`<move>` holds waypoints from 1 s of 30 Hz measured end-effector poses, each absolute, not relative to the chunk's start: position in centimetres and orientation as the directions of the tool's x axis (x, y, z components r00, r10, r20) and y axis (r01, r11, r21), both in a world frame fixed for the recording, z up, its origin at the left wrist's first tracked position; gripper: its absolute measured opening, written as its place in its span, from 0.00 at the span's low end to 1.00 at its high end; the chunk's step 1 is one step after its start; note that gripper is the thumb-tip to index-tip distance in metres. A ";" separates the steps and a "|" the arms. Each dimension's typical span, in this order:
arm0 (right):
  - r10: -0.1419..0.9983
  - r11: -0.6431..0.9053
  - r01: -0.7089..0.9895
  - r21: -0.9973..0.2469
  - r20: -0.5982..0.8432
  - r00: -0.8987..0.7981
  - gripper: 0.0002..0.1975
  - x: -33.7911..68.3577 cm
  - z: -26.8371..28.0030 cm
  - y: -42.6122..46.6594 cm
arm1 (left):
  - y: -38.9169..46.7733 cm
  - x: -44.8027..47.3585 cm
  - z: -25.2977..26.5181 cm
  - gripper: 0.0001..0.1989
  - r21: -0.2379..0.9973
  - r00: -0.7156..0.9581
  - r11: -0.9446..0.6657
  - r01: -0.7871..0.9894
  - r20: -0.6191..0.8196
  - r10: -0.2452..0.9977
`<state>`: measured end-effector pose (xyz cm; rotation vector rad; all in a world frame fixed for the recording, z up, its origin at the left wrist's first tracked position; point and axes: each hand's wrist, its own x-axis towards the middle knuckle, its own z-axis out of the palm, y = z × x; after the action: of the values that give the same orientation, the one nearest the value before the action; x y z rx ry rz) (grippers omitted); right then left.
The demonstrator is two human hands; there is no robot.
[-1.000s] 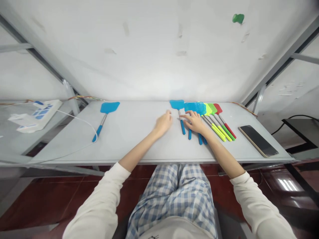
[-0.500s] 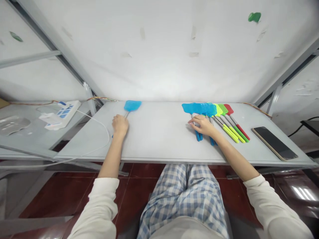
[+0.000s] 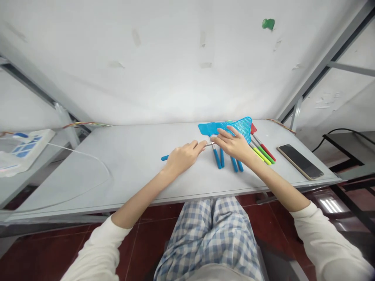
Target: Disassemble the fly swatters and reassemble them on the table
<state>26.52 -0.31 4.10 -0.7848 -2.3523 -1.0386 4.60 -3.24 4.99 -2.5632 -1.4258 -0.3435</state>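
Note:
A blue fly swatter (image 3: 243, 125) is held sideways above the others. Its mesh head points right and its handle end sticks out left of my left hand (image 3: 184, 156). My left hand is closed around its handle and metal shaft. Between thumb and finger, my right hand (image 3: 231, 145) pinches the same shaft nearer the head, the other fingers stretched out. Beneath and beside my right hand lie several more blue fly swatters (image 3: 205, 128), their blue handles (image 3: 217, 159) toward me. Yellow-green, green and red swatters (image 3: 267, 151) lie to their right, heads partly covered.
A phone (image 3: 300, 161) lies on the right of the grey table (image 3: 123, 164). At the far left are a power strip (image 3: 27, 150) and a white cable (image 3: 96, 159). A white wall (image 3: 164, 86) stands behind, with metal frame posts at both sides.
My left hand has brought the blue fly swatter from the left to the right, turning it sideways. My right hand has risen and now pinches its shaft. The view has shifted right.

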 end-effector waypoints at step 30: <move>0.814 0.372 0.904 0.210 0.394 -0.427 0.36 34.1 3.2 0.9 | 0.1 -5.1 2.2 0.20 -0.097 0.429 -0.419 0.903 0.167 0.888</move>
<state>34.09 0.94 3.24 -1.5359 -2.4082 -0.5861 -5.13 0.10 2.18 -2.5070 -1.5865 -0.1335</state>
